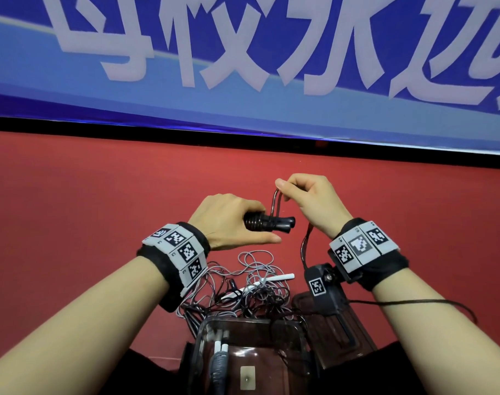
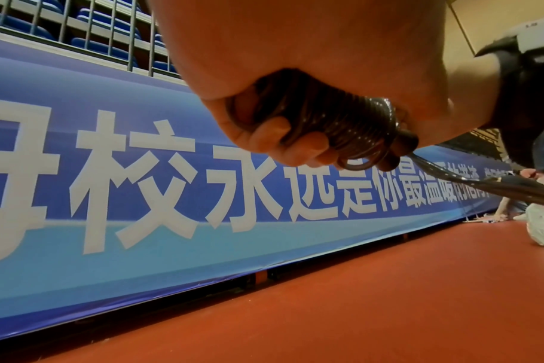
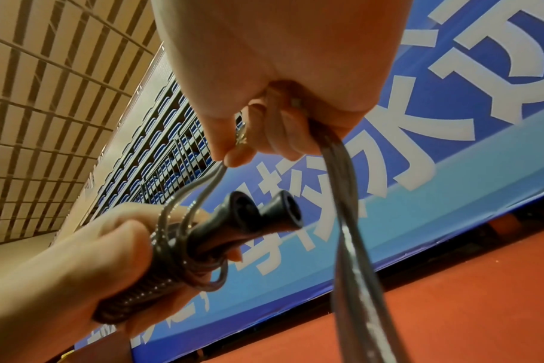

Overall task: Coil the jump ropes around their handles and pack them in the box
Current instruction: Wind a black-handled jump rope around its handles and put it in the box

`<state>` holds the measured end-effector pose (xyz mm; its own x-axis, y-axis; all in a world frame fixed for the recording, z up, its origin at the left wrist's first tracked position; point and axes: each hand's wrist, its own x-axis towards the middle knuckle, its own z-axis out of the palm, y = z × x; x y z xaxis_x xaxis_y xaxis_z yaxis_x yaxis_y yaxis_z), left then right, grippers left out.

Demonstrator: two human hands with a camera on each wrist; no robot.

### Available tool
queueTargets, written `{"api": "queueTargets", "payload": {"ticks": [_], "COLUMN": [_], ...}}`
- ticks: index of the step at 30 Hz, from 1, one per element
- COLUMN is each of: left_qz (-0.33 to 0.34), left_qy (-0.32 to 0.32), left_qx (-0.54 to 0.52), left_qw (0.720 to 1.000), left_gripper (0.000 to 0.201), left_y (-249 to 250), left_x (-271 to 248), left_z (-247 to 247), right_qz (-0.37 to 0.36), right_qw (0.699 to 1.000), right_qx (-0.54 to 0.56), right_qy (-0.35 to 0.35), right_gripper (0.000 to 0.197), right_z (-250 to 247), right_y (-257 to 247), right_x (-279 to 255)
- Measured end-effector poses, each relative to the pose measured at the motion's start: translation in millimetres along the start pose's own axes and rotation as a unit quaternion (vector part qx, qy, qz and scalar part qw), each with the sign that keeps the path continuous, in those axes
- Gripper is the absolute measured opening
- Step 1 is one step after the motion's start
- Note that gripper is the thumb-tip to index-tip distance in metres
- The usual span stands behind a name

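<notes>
**Head view: black jump rope half coiled between my hands**

Head view shows the pair of black plastic jump-rope handles (image 1: 268,222) lying side by side, roughly level, above the red floor (image 1: 100,209). Their flared ends point toward my right. The glossy dark translucent cord (image 1: 274,201) sits in tight turns round the half of the handles nearest my left palm; the flared half is bare. In the right wrist view the turns look neat and close, with one looser loop hanging below them.

My left hand (image 1: 231,220) is closed round the coiled part, fingers curled over the turns and thumb stretched out beneath. My right hand (image 1: 308,203) is just beside it and a little higher, pinching a doubled bend of the cord between thumb and fingers; the two strands run down from that pinch to the handles, and the rest trails down past my right wrist.

Nearer to me, a tangle of thin grey cords with white stick handles (image 1: 254,283) lies on the floor. Touching its near edge stands the clear plastic box (image 1: 297,337), with a coiled grey rope with white handles (image 1: 219,357) already inside.
</notes>
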<state>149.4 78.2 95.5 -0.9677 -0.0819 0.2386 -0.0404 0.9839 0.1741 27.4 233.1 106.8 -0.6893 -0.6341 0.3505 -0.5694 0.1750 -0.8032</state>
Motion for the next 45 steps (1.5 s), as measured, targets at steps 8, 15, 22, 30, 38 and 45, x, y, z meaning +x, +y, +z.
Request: {"api": "queueTargets", "payload": {"ticks": [8,15,22,30,38,45], "left_qz": [0.002,-0.047,-0.115,-0.166,-0.178,-0.225], "left_qy": [0.045,0.062,0.070,0.103,0.154,0.163], "left_qx": [-0.050,-0.343,-0.536,-0.532,-0.494,-0.439], "left_qw": [0.998,0.936,0.833,0.824,0.837,0.854], "left_gripper": [0.040,0.026,0.030,0.022,0.024,0.045], "left_y": [2,2,10,1,0,-2], "left_x": [-3,0,8,5,7,14], "left_z": [-2,-8,-10,-10,-7,-1], "right_qz": [0.030,0.135,0.154,0.074,-0.044,-0.080], "right_qw": [0.999,0.974,0.976,0.996,0.989,0.977], "right_qx": [0.024,0.163,0.118,-0.052,-0.140,-0.199], "right_qy": [-0.017,-0.076,-0.103,-0.028,-0.003,-0.019], "right_gripper": [0.036,0.028,0.048,0.052,0.046,0.036], "right_z": [1,-10,41,40,37,28], "right_y": [5,15,10,7,-10,-7], "right_x": [3,6,-7,-7,-14,-14]}}
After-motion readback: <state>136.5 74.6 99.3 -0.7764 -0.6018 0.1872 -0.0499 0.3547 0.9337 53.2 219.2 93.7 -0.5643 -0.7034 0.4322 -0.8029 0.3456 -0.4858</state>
